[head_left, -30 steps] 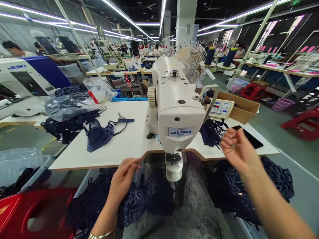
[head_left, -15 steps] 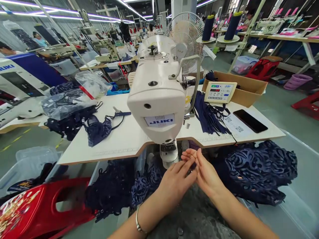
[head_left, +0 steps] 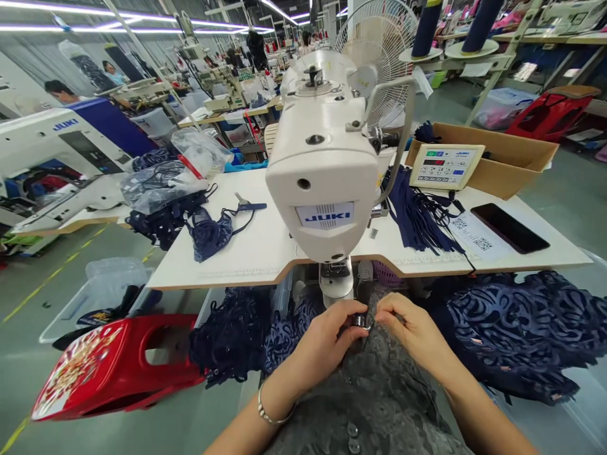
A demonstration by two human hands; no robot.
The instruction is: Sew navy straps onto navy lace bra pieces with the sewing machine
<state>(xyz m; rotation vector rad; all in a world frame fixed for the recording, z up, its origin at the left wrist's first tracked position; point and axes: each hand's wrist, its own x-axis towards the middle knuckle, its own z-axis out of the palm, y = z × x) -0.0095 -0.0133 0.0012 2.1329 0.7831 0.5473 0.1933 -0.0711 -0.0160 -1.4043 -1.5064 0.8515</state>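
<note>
Below the head of a white JUKI sewing machine [head_left: 327, 177], my left hand [head_left: 327, 335] pinches a small shiny metal bobbin case [head_left: 361, 320] between thumb and fingers. My right hand [head_left: 412, 328] is just to its right, thumb and fingertips pressed together. Whatever is in that pinch is too small to make out. Both hands are in front of the table edge, over my dark grey lace clothing [head_left: 389, 392]. The machine's narrow post [head_left: 336, 284] stands right behind them.
A navy bra [head_left: 208, 234] and small thread snips [head_left: 250, 205] lie left on the white table [head_left: 256, 246]. To the right are navy straps [head_left: 412, 215], a control panel [head_left: 446, 166] and a phone [head_left: 509, 227]. Navy lace pieces [head_left: 521, 322] fill a bin; a red stool [head_left: 118, 360] stands left.
My hands, earlier cupped together, are now apart, and the bobbin case shows in the left fingers. The right hand has turned into a pinch. The view has swung left and down.
</note>
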